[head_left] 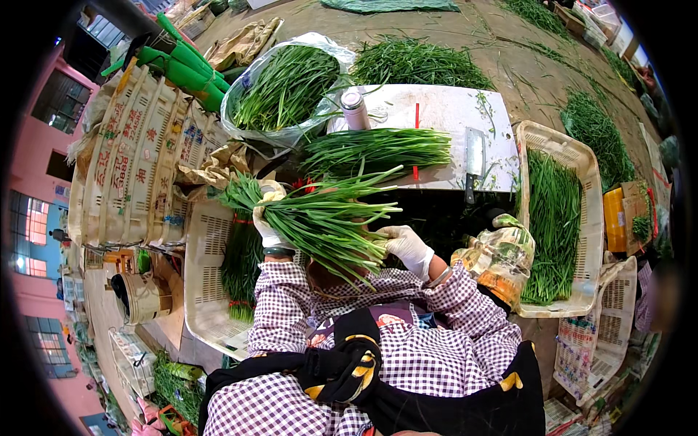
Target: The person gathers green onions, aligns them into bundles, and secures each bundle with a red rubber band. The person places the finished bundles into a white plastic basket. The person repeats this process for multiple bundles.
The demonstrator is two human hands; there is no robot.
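My left hand (266,215), in a pale glove, is closed around a loose bunch of long green leafy stalks (322,218), which look like Chinese chives. The cut ends fan out to the right. My right hand (406,248), in a white glove, touches the lower stalk ends with its fingertips; whether it pinches any is hard to tell. Beyond them, a bundle of the same greens (381,148) lies on a white board (452,109), across a red strip (416,173). A cleaver (474,158) with a black handle lies to its right.
A pale crate (591,218) of greens stands at right, another crate (204,310) with tied bundles at left. Stacked crates (136,163) rise at far left. Behind are an open plastic bag (232,117) of greens, a lidded bottle (355,111) and a heap of greens (420,62).
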